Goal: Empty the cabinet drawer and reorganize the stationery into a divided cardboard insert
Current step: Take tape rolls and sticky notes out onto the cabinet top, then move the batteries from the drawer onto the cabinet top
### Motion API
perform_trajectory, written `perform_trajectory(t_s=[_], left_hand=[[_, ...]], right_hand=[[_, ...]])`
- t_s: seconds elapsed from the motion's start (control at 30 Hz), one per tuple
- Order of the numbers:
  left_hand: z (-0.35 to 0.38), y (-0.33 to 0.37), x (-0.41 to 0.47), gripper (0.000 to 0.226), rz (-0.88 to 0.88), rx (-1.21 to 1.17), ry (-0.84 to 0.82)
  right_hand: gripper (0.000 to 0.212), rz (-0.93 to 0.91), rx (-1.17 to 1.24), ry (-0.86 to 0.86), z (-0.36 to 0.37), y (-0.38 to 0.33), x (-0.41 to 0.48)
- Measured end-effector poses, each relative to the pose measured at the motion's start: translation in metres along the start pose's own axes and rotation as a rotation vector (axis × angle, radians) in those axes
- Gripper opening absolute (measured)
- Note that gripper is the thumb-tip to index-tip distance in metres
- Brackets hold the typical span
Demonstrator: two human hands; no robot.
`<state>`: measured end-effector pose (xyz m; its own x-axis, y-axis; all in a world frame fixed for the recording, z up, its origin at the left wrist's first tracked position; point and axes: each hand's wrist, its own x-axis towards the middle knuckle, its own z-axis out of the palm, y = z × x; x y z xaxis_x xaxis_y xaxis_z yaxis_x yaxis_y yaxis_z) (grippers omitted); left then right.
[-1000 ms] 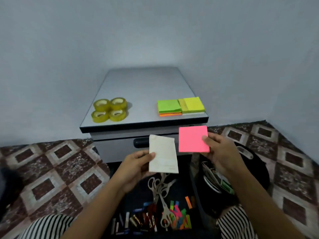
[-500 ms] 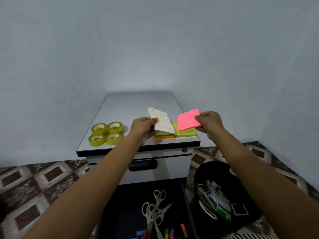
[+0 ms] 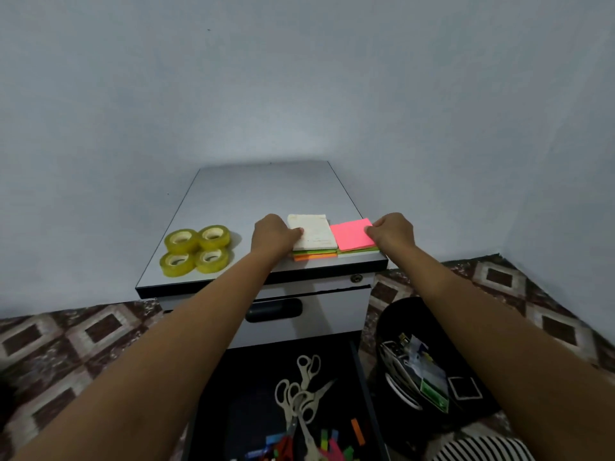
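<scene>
On the grey cabinet top [image 3: 266, 191], my left hand [image 3: 274, 236] holds a white paper pad [image 3: 312, 231] by its left edge, lying on the green and orange sticky-note stack [image 3: 314, 254]. My right hand [image 3: 392, 232] pinches a pink sticky-note pad [image 3: 352, 234] by its right edge, flat on the yellow-green stack [image 3: 357, 251]. Below, the open black drawer [image 3: 259, 394] holds several scissors [image 3: 299, 390] and small coloured tabs [image 3: 332, 444].
Several yellow tape rolls [image 3: 196, 249] sit at the cabinet top's left front. A black bin [image 3: 399, 314] with papers stands on the patterned floor to the right of the drawer. A closed drawer with a dark handle [image 3: 274, 311] is under the top.
Both hands rose from above the drawer to the cabinet top and laid the white pad and the pink pad onto the coloured stacks.
</scene>
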<state>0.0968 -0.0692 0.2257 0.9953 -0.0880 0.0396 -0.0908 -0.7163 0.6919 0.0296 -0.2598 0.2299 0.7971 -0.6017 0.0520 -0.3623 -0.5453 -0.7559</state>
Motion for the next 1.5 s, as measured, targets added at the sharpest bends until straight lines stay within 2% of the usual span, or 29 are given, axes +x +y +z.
perform_trajectory(t_s=[0.33,0.47,0.6,0.7,0.8,1.0,1.1,1.27,1.5], left_hand=[[-0.003,-0.004,-0.009,0.021,0.006,-0.150,-0.043],[-0.017,-0.005,-0.030,0.016,0.075,-0.187,-0.020],[-0.036,-0.011,-0.071,0.013,0.197,-0.268,-0.080],[-0.044,-0.035,-0.103,0.014,0.278,-0.240,-0.133],[-0.039,-0.075,-0.130,0.013,0.292,-0.196,-0.193],[-0.004,-0.169,-0.169,0.012,0.126,-0.031,-0.366],[0.011,-0.202,-0.183,0.013,0.065,0.031,-0.442],[0.030,-0.238,-0.193,0.023,-0.005,0.127,-0.603],[0.057,-0.260,-0.177,0.026,0.013,0.255,-0.700]], right_hand=[[0.031,-0.081,-0.064,0.063,0.006,0.005,-0.008],[0.038,-0.212,-0.093,0.127,0.004,0.004,-0.032],[0.036,-0.391,-0.041,0.131,0.006,0.002,-0.074],[0.033,-0.465,0.014,0.013,0.018,0.006,-0.113],[0.029,-0.431,0.034,-0.203,0.043,0.024,-0.149],[0.025,-0.313,-0.009,-0.582,0.104,0.076,-0.210],[0.027,-0.310,-0.085,-0.731,0.126,0.096,-0.228],[0.028,-0.322,-0.282,-0.911,0.150,0.125,-0.234],[0.034,-0.538,-0.561,-0.992,0.178,0.143,-0.223]])
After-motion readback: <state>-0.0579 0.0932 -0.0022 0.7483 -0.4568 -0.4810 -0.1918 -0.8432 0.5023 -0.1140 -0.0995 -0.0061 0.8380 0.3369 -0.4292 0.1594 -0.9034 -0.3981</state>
